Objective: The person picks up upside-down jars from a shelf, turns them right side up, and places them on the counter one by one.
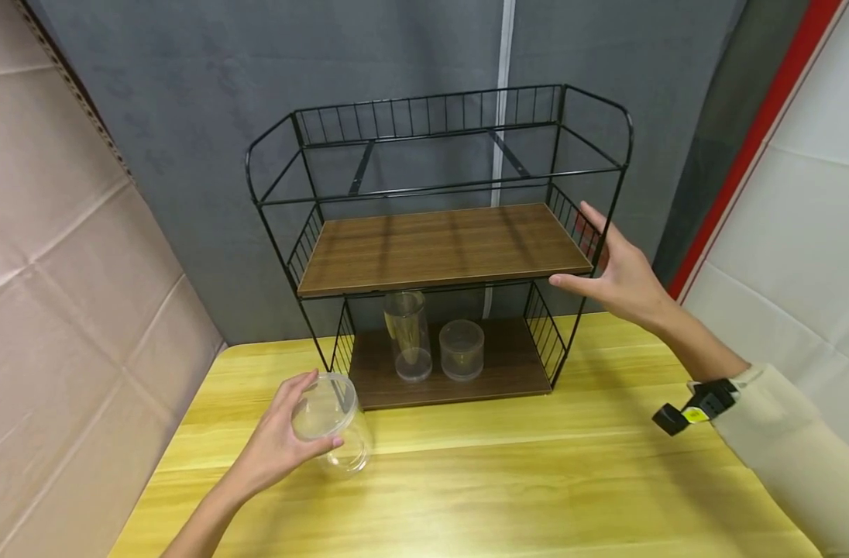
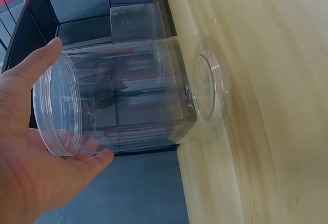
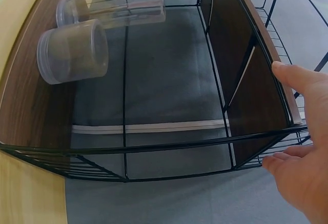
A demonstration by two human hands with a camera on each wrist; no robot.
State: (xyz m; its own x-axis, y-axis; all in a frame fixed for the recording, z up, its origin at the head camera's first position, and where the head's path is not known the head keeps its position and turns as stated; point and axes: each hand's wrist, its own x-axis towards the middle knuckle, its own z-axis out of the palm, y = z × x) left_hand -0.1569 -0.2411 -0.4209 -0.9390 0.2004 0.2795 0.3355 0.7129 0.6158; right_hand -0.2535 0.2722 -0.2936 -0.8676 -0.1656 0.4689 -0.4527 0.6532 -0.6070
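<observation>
My left hand (image 1: 274,443) holds a clear plastic jar (image 1: 351,446) by its lid end, thumb on one side and fingers on the other. In the left wrist view this jar (image 2: 128,93) looks see-through, its round base close over the wooden table. At the right end of a black wire rack (image 1: 445,244) with brown shelves is my right hand (image 1: 623,283). Its thumb lies at the front edge of the middle shelf and its fingers reach round the side frame. A tall clear jar (image 1: 408,341) and a short clear jar (image 1: 462,350) stand on the bottom shelf.
The rack stands at the back of the yellow wooden table (image 1: 508,480), before a grey curtain (image 1: 410,46). Its top tier is an open frame with two crossbars. Pale panels (image 1: 69,256) rise at both sides, a red strip edging the right one.
</observation>
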